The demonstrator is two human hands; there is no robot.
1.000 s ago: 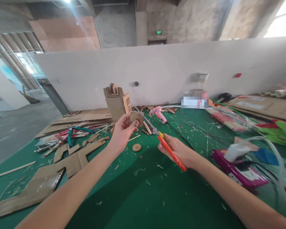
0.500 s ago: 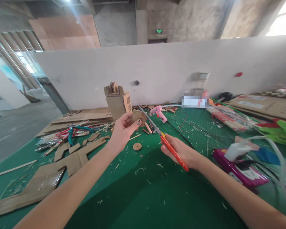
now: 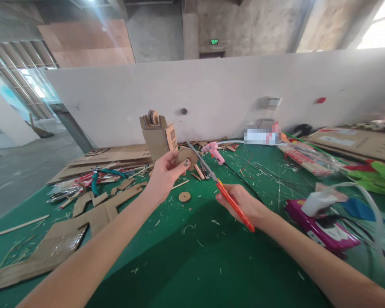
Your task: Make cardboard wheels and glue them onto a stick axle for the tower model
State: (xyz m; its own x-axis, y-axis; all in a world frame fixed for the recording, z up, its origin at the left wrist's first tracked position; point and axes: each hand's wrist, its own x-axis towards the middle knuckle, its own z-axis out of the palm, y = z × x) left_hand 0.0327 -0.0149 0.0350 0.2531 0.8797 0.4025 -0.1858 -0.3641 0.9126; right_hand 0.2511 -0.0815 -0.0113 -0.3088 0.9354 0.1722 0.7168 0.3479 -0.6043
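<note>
My left hand [image 3: 167,173] pinches a round cardboard disc [image 3: 187,157] between thumb and fingers, above the table. In my right hand [image 3: 237,201] are scissors [image 3: 232,203] with red-orange handles. Their blades point up and away to the left, right at the disc's right edge; whether they touch it I cannot tell. A second cardboard disc [image 3: 185,196] with a small centre hole lies flat on the green table below. Behind my left hand stands an upright cardboard box [image 3: 157,141] with a small cardboard wheel [image 3: 153,117] on top.
A pink glue gun [image 3: 214,152] lies beyond the scissors. To the left are cardboard pieces [image 3: 105,216] and teal-handled pliers [image 3: 95,182]. A magenta power strip [image 3: 324,233] with plugs and cables sits at right. A white partition [image 3: 218,98] borders the table's back.
Both hands stay almost in place. The scissors' handles have shifted very slightly; the disc is still in my left hand.
</note>
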